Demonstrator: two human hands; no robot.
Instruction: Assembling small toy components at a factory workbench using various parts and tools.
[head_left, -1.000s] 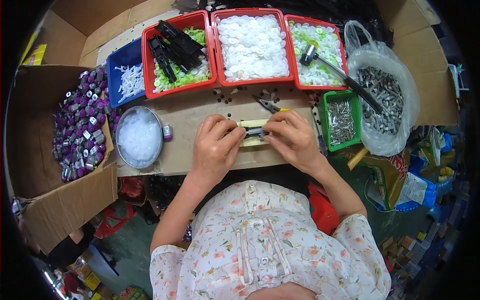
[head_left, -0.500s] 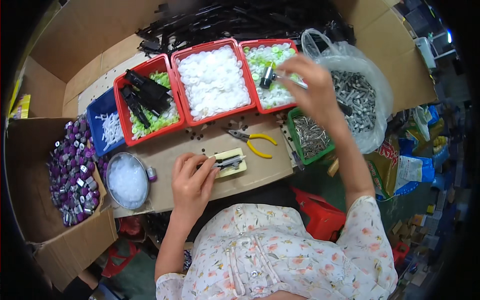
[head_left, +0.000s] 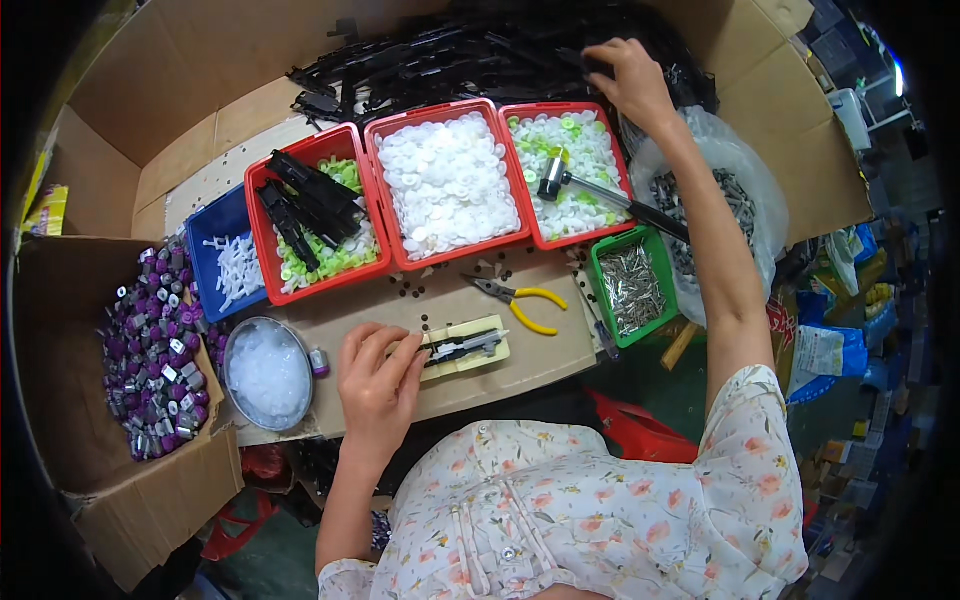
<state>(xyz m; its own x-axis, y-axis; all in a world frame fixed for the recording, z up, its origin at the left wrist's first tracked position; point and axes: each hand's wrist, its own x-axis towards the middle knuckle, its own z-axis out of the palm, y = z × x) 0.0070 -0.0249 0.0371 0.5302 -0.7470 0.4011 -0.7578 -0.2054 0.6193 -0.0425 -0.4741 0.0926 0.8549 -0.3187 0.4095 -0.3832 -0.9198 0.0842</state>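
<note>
1. Spread beneath the left hand (head_left: 378, 385): a brown cardboard work surface (head_left: 545, 368), dotted ahead of the fingers with small black discs.
2. To the left of that hand, a round metal bowl (head_left: 229, 385) of whitish bits, then a carton of purple-and-silver motors (head_left: 160, 365).
3. Ahead of it, three red trays (head_left: 465, 253) of white and green pieces; across the right-hand one, a hammer (head_left: 608, 195).
4. Nearer than the right hand (head_left: 637, 92), a green tray (head_left: 652, 331) of metal pins; past the forearm, tall cardboard walls (head_left: 820, 140).
5. Left fingers curled, tips drawn close at the cream block (head_left: 432, 373); cannot tell whether pinching.
6. Right fingers bent over heaped black parts (head_left: 470, 60); cannot tell whether gripping one.
7. Just right of the left fingertips, the oblong block, slanting slightly away toward its right end.
8. Lying lengthwise on it, a narrow assembly (head_left: 468, 346): black toward the hand, grey farther right, left end hidden by fingers.
</note>
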